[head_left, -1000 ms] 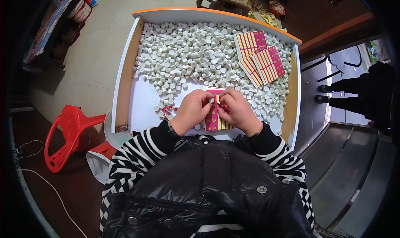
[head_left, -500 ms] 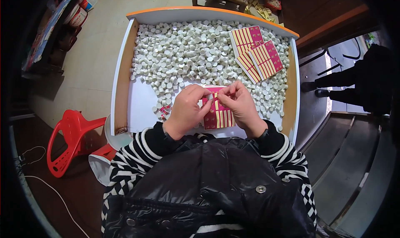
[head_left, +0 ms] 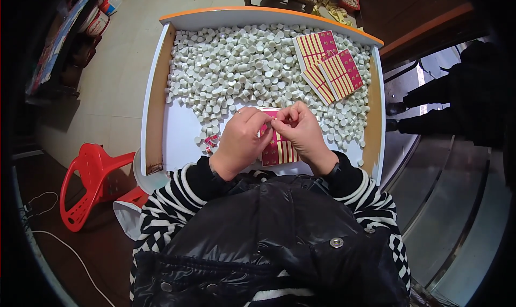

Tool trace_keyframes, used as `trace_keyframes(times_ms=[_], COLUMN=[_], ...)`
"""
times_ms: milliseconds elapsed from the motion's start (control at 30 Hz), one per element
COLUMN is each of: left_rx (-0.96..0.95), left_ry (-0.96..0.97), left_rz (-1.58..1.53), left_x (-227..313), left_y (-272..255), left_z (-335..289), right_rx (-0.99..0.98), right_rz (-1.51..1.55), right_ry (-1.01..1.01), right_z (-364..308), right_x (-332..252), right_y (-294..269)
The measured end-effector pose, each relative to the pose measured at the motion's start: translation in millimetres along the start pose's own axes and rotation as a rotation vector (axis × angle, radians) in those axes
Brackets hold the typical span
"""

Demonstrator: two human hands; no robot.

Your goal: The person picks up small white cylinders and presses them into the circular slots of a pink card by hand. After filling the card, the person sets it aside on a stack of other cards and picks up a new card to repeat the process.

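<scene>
My left hand (head_left: 243,141) is closed in a pinch, its fingertips meeting those of my right hand. Half a second ago a small white cap showed in the left fingers; now they mostly cover it. My right hand (head_left: 304,134) also pinches at the same spot, and whatever lies in its fingertips is too small to make out. Beneath both hands lies a magenta and cream striped sticker sheet (head_left: 273,154), partly covered by the fingers. Little white round caps (head_left: 242,65) fill much of the shallow tray (head_left: 180,140) beyond my hands.
Several more striped sheets (head_left: 339,73) rest on the caps at the far right. Small red-wrapped pieces (head_left: 210,141) lie left of my left hand. A red plastic chair (head_left: 86,183) stands at the left. Another person's dark-clothed legs (head_left: 430,113) are at the right.
My right hand's fingertips have come in against the left ones, closing the small gap between them. The white cap in the left fingers is now mostly hidden. The whole view has shifted slightly.
</scene>
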State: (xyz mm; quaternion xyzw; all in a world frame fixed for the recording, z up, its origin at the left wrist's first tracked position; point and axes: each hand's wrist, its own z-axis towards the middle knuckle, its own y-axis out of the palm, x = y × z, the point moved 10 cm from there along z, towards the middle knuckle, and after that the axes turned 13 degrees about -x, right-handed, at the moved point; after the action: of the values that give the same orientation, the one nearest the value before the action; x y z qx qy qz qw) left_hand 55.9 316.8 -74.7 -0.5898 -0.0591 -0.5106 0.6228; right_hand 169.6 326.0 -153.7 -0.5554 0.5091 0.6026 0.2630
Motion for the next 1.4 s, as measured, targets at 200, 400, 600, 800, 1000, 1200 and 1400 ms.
trace_keyframes(times_ms=[200,400,600,800,1000,1200,1400], left_rx=[0.080,0.078,0.140,0.111,0.090,0.103,0.089], left_ry=[-0.029,-0.037,-0.071,-0.025,0.053,0.079,-0.167], left_rz=[-0.065,-0.292,-0.570,-0.130,-0.146,-0.391,-1.056], left_x=[-5.0,-7.2,-23.9,-7.9,3.3,4.0,-24.8], left_y=[-17.0,-23.9,-10.7,-18.3,-20.3,-15.9,15.0], left_z=[-3.1,1.1,-6.3,3.5,2.2,0.2,-1.2], right_rx=[0.037,-0.028,-0.081,-0.071,-0.047,-0.188,-0.150], right_rz=[-0.046,0.308,0.449,-0.017,-0.079,0.419,0.426], right_ry=[-0.053,0.057,0.100,-0.151,-0.144,0.001,-0.038], right_z=[-6.3,-7.8,-8.8,-15.0,-15.7,-14.8,-16.0], right_x=[-16.4,4.5,3.4,-45.0,-45.8,-16.4,-28.0], right_y=[-2.5,4.1,17.5,17.6,13.7,22.7,24.6])
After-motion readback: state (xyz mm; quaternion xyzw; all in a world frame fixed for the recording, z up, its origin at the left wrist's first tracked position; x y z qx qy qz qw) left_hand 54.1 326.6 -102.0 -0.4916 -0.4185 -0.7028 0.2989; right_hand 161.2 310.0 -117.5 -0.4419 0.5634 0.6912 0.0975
